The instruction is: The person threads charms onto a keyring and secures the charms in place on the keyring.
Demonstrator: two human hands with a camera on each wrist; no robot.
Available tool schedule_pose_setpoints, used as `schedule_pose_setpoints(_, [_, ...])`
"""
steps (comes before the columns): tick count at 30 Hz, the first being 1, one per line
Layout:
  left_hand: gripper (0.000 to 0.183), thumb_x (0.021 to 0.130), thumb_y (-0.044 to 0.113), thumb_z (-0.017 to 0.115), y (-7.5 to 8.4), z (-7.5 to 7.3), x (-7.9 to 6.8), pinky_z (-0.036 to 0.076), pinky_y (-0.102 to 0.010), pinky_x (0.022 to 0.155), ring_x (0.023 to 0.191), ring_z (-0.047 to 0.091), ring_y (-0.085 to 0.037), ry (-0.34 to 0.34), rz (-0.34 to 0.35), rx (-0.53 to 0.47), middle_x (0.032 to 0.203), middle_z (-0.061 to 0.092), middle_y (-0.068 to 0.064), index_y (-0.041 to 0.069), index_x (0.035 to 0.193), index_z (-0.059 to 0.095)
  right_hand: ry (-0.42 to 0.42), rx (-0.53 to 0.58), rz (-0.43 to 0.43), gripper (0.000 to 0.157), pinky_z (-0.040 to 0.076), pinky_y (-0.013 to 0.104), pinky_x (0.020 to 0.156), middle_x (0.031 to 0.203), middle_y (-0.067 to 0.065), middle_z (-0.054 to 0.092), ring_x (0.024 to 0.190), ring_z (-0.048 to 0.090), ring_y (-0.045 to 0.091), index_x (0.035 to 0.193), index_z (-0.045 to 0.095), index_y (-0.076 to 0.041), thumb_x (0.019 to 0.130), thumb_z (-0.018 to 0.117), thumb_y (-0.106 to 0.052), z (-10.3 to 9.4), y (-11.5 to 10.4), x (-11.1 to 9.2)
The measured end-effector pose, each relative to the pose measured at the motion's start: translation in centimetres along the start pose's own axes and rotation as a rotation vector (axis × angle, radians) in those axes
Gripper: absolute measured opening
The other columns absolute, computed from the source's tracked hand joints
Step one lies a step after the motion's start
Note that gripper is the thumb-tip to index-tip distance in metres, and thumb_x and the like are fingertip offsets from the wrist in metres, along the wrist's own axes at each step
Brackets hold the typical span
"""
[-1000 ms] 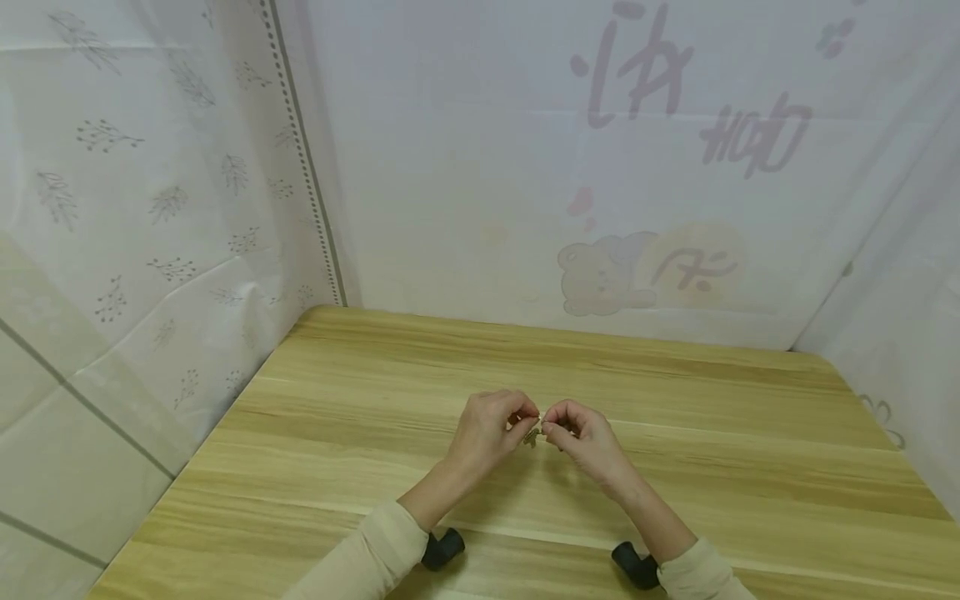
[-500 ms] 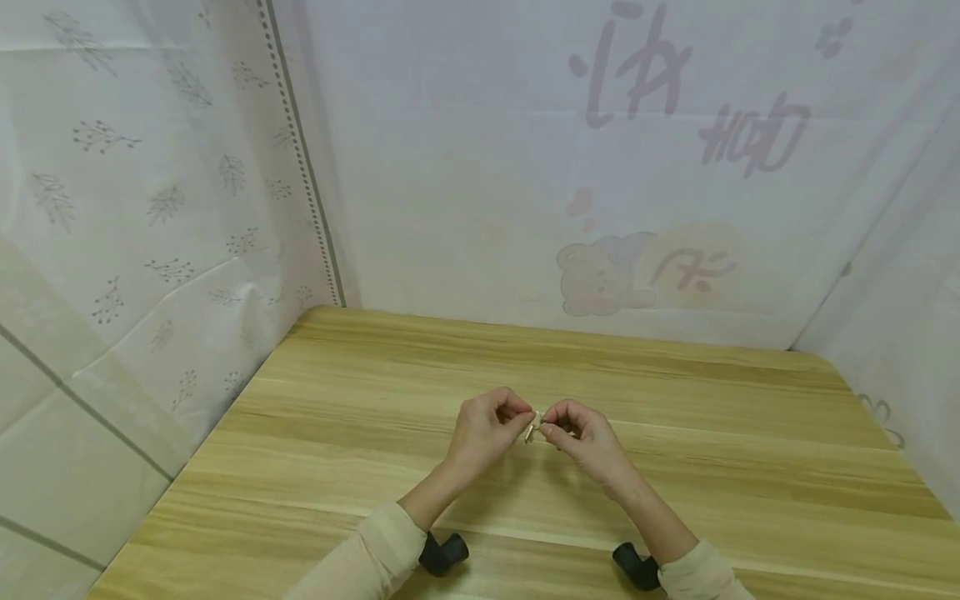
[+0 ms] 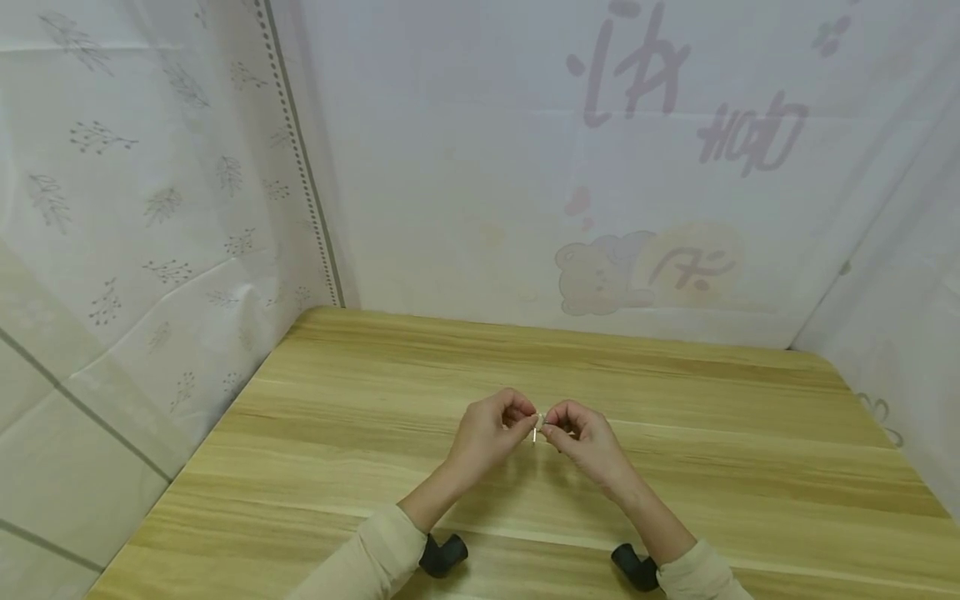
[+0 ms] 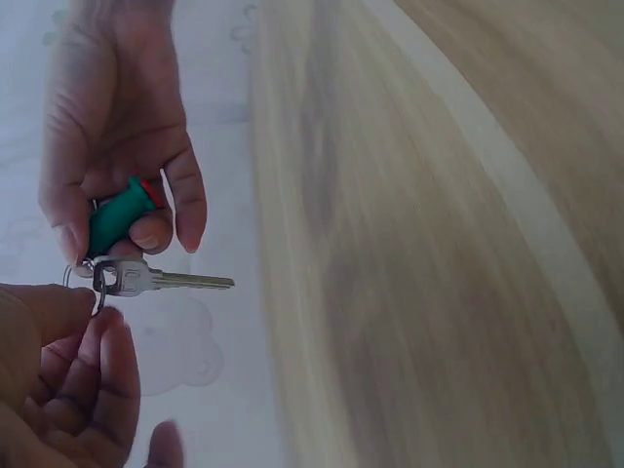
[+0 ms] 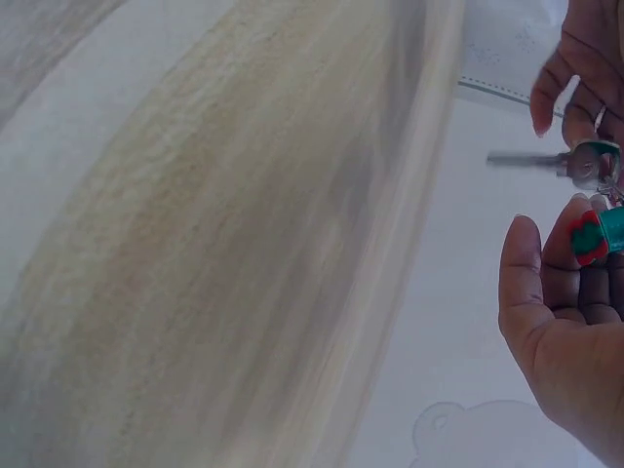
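Both hands meet in front of the body, fingertips close together over the table. My left hand (image 3: 491, 427) pinches a thin metal key ring (image 4: 101, 302) between thumb and fingers. On that ring a silver key (image 4: 146, 278) sticks out from between the hands; in the head view it dangles as a bright sliver. My right hand (image 3: 591, 446) holds a small green keychain charm (image 4: 117, 219) with a red end, thumb near its ring end and fingers behind it. The charm's red and green end (image 5: 590, 239) shows in the right wrist view. Fingers partly hide the ring.
The hands are over a wood-grain table (image 3: 390, 358). A pale printed curtain (image 3: 450, 167) stands behind its far edge, and a leaf-patterned one (image 3: 150, 208) along the left. Black curved pieces (image 3: 444, 556) show beside both wrists.
The key has turned between the fingertips and now points straight down as a thin sliver. Fingers have shifted slightly; both arms stay nearly in place.
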State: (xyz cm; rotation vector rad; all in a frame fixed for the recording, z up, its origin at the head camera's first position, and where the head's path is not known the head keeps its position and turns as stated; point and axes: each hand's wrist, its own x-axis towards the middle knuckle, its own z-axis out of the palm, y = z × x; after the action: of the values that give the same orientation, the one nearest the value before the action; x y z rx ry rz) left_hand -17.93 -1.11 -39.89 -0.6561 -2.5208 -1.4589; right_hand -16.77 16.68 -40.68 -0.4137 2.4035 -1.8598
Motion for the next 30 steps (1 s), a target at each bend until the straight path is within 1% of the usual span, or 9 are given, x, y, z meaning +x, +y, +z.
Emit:
schedule_pose_setpoints(3, [0.006, 0.085, 0.011, 0.070, 0.18, 0.04, 0.07, 0.048, -0.016, 0.061, 0.070, 0.062, -0.008, 0.042, 0.122, 0.134, 0.080, 0.067, 0.002, 0.011, 0.089, 0.066, 0.005, -0.005, -0.006, 0.009, 0.041, 0.020, 0.059, 0.081, 0.002, 0.054, 0.069, 0.048, 0.008, 0.092, 0.057, 0.002, 0.091, 0.060, -0.007, 0.05, -0.04, 0.04])
schedule_pose_setpoints(5, [0.006, 0.083, 0.010, 0.072, 0.36, -0.01, 0.11, 0.047, -0.015, 0.059, 0.068, 0.062, -0.008, 0.075, 0.186, 0.217, 0.079, 0.067, 0.003, 0.012, 0.087, 0.067, 0.007, -0.011, -0.011, 0.008, 0.043, 0.020, 0.061, 0.082, 0.002, 0.055, 0.071, 0.050, 0.009, 0.092, 0.058, 0.001, 0.091, 0.060, -0.007, 0.05, -0.08, 0.05])
schedule_pose_setpoints(7, [0.007, 0.081, 0.009, 0.073, 0.53, -0.08, 0.13, 0.046, -0.014, 0.057, 0.066, 0.061, -0.007, 0.100, 0.221, 0.269, 0.077, 0.067, 0.003, 0.013, 0.083, 0.067, 0.011, -0.017, -0.017, 0.007, 0.044, 0.021, 0.063, 0.083, 0.002, 0.056, 0.073, 0.051, 0.009, 0.092, 0.058, 0.000, 0.091, 0.060, -0.007, 0.05, -0.13, 0.03])
schedule_pose_setpoints(9, [0.008, 0.080, 0.008, 0.074, 0.64, -0.16, 0.14, 0.045, -0.014, 0.057, 0.065, 0.060, -0.006, 0.111, 0.228, 0.285, 0.075, 0.067, 0.004, 0.013, 0.081, 0.068, 0.015, -0.022, -0.023, 0.007, 0.045, 0.021, 0.064, 0.084, 0.002, 0.057, 0.074, 0.051, 0.009, 0.092, 0.058, -0.001, 0.091, 0.060, -0.007, 0.01, -0.15, 0.01])
schedule_pose_setpoints(12, [0.006, 0.080, 0.008, 0.074, 0.63, -0.22, 0.12, 0.045, -0.013, 0.057, 0.064, 0.060, -0.006, 0.109, 0.199, 0.258, 0.075, 0.068, 0.004, 0.011, 0.079, 0.068, 0.015, -0.026, -0.035, 0.008, 0.045, 0.022, 0.064, 0.084, 0.003, 0.058, 0.074, 0.051, 0.009, 0.092, 0.059, 0.000, 0.090, 0.061, -0.008, -0.02, -0.15, 0.01])
schedule_pose_setpoints(18, [0.003, 0.082, 0.009, 0.072, 0.27, -0.19, 0.11, 0.046, -0.014, 0.057, 0.063, 0.061, -0.007, 0.099, 0.127, 0.144, 0.075, 0.070, 0.002, 0.009, 0.080, 0.070, 0.011, -0.024, -0.034, 0.014, 0.045, 0.021, 0.063, 0.086, 0.008, 0.059, 0.075, 0.052, 0.009, 0.094, 0.059, 0.002, 0.090, 0.063, -0.011, -0.02, -0.19, 0.03])
schedule_pose_setpoints(23, [0.005, 0.082, 0.007, 0.072, 0.13, -0.17, 0.12, 0.046, -0.016, 0.053, 0.060, 0.058, -0.005, 0.100, 0.070, 0.049, 0.074, 0.070, 0.000, 0.009, 0.078, 0.069, 0.010, -0.027, -0.022, 0.012, 0.044, 0.021, 0.062, 0.085, 0.005, 0.059, 0.073, 0.051, 0.009, 0.094, 0.060, 0.000, 0.090, 0.063, -0.010, -0.05, -0.26, 0.00])
schedule_pose_setpoints(30, [0.004, 0.083, 0.008, 0.071, 0.16, -0.15, 0.18, 0.046, -0.018, 0.050, 0.058, 0.055, -0.002, 0.075, -0.056, -0.053, 0.072, 0.068, -0.001, 0.008, 0.080, 0.068, 0.006, -0.021, -0.026, 0.010, 0.044, 0.021, 0.062, 0.084, 0.001, 0.057, 0.073, 0.051, 0.008, 0.094, 0.060, -0.002, 0.090, 0.063, -0.010, -0.06, -0.34, -0.05])
